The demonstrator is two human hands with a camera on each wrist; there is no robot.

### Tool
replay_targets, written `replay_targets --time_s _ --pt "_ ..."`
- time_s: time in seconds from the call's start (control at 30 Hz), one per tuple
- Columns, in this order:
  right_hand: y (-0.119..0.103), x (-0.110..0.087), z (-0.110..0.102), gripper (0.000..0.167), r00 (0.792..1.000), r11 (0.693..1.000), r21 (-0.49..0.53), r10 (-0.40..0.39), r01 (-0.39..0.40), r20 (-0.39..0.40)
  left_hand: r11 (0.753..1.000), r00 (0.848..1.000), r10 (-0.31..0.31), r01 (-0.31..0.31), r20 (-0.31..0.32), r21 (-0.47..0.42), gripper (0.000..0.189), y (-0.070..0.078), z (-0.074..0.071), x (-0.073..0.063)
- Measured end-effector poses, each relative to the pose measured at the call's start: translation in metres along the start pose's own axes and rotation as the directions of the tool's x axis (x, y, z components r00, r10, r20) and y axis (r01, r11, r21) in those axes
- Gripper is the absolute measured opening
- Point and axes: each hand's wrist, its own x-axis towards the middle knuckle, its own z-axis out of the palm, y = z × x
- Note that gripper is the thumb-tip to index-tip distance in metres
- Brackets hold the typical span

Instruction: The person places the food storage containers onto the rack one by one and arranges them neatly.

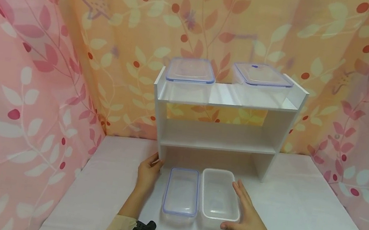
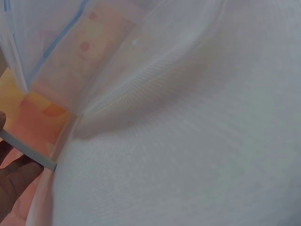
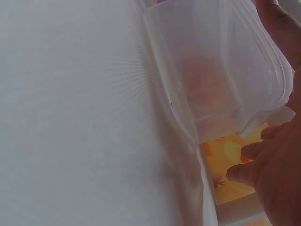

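My left hand [image 1: 148,173] grips the lower front of the left side panel of a white two-tier shelf [image 1: 220,136]. In the left wrist view, thumb and fingers lie on either side of the panel [image 2: 29,151]. My right hand [image 1: 248,221] has its fingers spread at the right side of a clear plastic food container [image 1: 220,194] with a whitish rim. Whether it touches that container I cannot tell. Left of this container, close beside it, is another clear food container [image 1: 182,191] with a blue-edged lid.
Two clear boxes with blue-edged lids, one on the left [image 1: 191,71] and one on the right [image 1: 263,76], stand on the shelf's top tier. White cloth [image 1: 301,218] covers the table. Patterned curtains [image 1: 137,45] hang behind and at both sides.
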Motion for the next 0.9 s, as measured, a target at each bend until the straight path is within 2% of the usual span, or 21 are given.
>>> replay_targets --time_s 0.23,0.67,0.9 --pt "0.0041 0.0008 0.0025 0.134 0.999 0.999 -0.031 -0.032 0.033 0.014 1.000 1.000 -0.010 0.010 -0.003 -0.007 0.044 -0.0007 0.0006 0.0013" --pt "0.0061 -0.0004 0.0078 0.133 0.997 0.999 0.005 -0.054 0.054 0.049 1.000 1.000 -0.006 0.006 0.007 -0.015 0.045 0.0049 0.0003 -0.0013" --pt "0.0076 -0.0006 0.0096 0.132 0.997 0.998 -0.004 -0.062 0.063 0.040 1.000 1.000 0.005 -0.005 0.010 -0.006 0.046 0.0033 0.0011 -0.0014"
